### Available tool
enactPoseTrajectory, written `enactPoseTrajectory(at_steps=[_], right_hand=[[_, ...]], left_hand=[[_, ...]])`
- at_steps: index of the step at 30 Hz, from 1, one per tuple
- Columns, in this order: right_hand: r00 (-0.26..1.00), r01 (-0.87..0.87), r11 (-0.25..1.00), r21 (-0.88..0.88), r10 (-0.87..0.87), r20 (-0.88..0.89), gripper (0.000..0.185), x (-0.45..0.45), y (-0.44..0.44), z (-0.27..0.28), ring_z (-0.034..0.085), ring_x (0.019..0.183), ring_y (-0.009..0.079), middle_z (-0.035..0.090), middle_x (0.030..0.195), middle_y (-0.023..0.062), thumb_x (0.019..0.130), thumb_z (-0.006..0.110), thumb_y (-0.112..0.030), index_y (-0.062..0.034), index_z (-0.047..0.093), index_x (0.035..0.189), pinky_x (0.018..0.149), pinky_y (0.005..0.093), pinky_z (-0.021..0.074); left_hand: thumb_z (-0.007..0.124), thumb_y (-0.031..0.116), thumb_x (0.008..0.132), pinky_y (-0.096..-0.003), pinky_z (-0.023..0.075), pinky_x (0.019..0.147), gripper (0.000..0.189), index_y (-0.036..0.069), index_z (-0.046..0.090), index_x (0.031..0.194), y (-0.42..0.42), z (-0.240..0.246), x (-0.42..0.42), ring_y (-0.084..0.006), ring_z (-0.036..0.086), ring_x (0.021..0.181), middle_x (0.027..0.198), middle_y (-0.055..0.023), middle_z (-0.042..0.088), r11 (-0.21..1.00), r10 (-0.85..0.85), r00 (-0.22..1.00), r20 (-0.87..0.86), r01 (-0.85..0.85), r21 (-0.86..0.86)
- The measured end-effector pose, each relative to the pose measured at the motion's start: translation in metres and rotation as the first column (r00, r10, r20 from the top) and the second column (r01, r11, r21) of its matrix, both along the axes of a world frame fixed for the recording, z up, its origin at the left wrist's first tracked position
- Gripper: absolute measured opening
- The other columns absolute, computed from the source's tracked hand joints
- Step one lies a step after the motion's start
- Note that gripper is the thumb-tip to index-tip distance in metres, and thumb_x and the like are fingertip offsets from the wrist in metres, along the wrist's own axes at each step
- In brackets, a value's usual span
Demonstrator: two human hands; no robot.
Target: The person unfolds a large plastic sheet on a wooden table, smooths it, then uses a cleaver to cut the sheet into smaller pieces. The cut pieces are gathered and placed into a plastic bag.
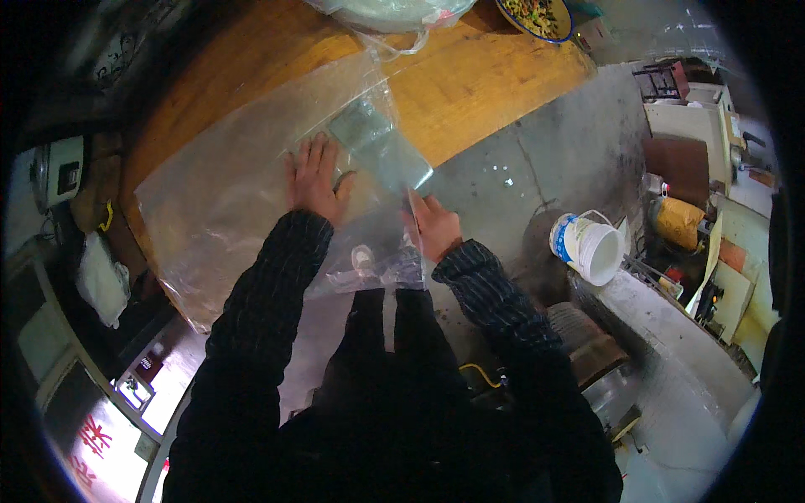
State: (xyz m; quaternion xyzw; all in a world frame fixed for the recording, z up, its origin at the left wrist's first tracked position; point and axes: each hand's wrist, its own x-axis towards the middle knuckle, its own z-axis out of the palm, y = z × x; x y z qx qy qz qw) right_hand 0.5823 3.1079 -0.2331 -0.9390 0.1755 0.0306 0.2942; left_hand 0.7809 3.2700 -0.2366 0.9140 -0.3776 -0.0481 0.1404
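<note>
A large clear plastic sheet or bag (220,170) lies over the corner of a wooden table (465,88) and hangs past its near edge. My left hand (314,179) rests flat on this plastic, fingers spread. At the table's edge my right hand (433,226) pinches the edge of the plastic between thumb and fingers. Beyond my hands lies a folded, greenish clear plastic piece (380,144), partly past the table edge. Whether it is joined to the large plastic, I cannot tell.
A filled clear plastic bag (393,12) and a bowl of food (538,16) stand at the table's far side. On the right, a white plastic bucket (588,245) lies tilted near a grey ledge (666,320). A white bag (104,280) is at the left.
</note>
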Motion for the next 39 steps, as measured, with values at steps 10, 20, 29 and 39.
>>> enactPoseTrajectory(at_steps=[10,20,29,39], right_hand=[[0.998,0.055,0.997,0.055,-0.053,-0.024,0.052,-0.013,-0.026,0.005,0.064,0.073,0.0385,0.063,0.09,0.015,0.097,0.061,-0.028,-0.0232,0.049,0.147,0.063,0.048,0.0541],[0.995,0.016,0.999,0.033,-0.019,0.098,0.049,0.036,-0.033,0.005,0.065,0.078,0.0401,0.064,0.096,0.0167,0.098,0.059,-0.03,-0.0182,0.049,0.145,0.068,0.0486,0.055],[0.991,0.001,1.0,-0.025,-0.004,-0.136,0.054,0.012,-0.054,0.002,0.066,0.076,0.0407,0.063,0.094,0.0193,0.098,0.057,-0.033,-0.0249,0.044,0.15,0.066,0.0498,0.0547],[0.997,-0.049,0.998,-0.038,0.046,-0.068,0.053,0.02,-0.056,0.01,0.066,0.079,0.0378,0.064,0.093,0.0151,0.098,0.06,-0.032,-0.0229,0.046,0.149,0.067,0.0468,0.055]], left_hand=[[0.063,0.036,0.092,-0.0556,0.0124,0.123,0.066,0.008,0.044,0.149,-0.001,0.012,0.003,-0.0328,0.028,0.149,0.157,-0.0133,0.04,0.996,0.018,0.994,-0.111,-0.008,0.091],[0.065,0.033,0.09,-0.0567,0.0157,0.122,0.064,0.011,0.047,0.147,-0.004,0.016,0.003,-0.0318,0.032,0.146,0.156,-0.0106,0.041,0.998,0.007,0.998,-0.061,-0.004,0.06],[0.061,0.038,0.093,-0.0545,0.0127,0.123,0.064,0.011,0.044,0.149,0.001,0.011,0.003,-0.031,0.03,0.148,0.157,-0.0103,0.04,0.991,0.0,0.997,-0.074,0.009,0.13],[0.063,0.034,0.092,-0.0544,0.0116,0.123,0.067,0.011,0.041,0.151,0.009,0.021,0.0,-0.0345,0.027,0.149,0.159,-0.0136,0.036,0.992,-0.06,0.987,-0.148,0.076,0.103]])
